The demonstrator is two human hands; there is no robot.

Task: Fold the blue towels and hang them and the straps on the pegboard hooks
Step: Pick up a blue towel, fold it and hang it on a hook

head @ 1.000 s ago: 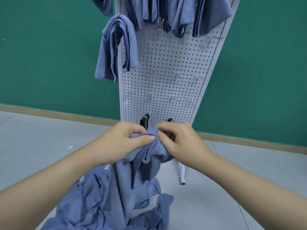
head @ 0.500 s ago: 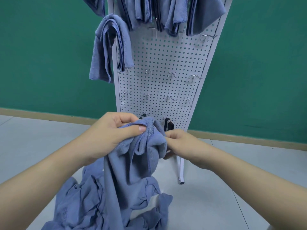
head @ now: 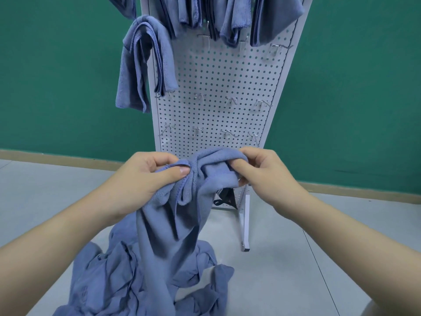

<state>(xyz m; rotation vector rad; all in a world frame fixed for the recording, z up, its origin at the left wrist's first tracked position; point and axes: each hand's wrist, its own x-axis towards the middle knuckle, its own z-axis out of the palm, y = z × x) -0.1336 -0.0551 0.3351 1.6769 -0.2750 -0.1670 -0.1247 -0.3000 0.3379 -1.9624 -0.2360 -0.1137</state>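
Towel (head: 182,215) hangs bunched between our hands in the head view, low before the white pegboard (head: 216,87). Our left hand (head: 145,176) pinches its hemmed edge under the thumb; our right hand (head: 262,174) curls round the upper fold. More blue towels (head: 127,277) lie heaped on the floor below; folded towels (head: 145,62) hang from upper hooks.

The hanging towels (head: 230,17) get chopped by the top edge. That black strap (head: 224,197), probably, is mostly hidden behind the held towel (head: 177,215).

No readable text, label or number anywhere.
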